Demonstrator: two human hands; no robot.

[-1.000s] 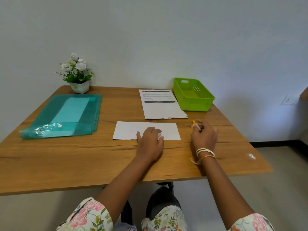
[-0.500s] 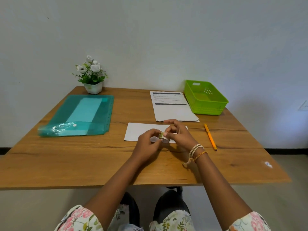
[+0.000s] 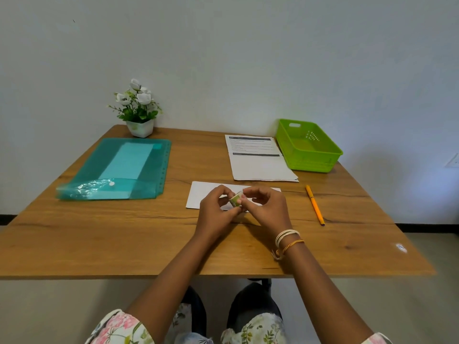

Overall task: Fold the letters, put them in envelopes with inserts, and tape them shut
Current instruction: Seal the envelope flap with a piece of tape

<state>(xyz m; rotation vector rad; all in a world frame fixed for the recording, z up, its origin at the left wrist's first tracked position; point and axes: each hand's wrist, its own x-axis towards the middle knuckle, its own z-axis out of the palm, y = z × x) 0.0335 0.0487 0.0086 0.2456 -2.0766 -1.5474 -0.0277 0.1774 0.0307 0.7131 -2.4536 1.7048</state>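
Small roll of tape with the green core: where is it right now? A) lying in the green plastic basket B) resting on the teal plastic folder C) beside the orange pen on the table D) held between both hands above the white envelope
D: the small roll of tape is pinched between the left hand and right hand, over the white envelope on the wooden table.

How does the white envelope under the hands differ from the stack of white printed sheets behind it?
The white envelope is blank on its visible face; the stack of white printed sheets shows dark header bars and lines of text. The envelope is a short, wide strip lying crosswise; the sheets are larger and run lengthwise away from the person. Both hands partly cover the envelope; the sheets lie uncovered. Both rest flat on the wooden table.
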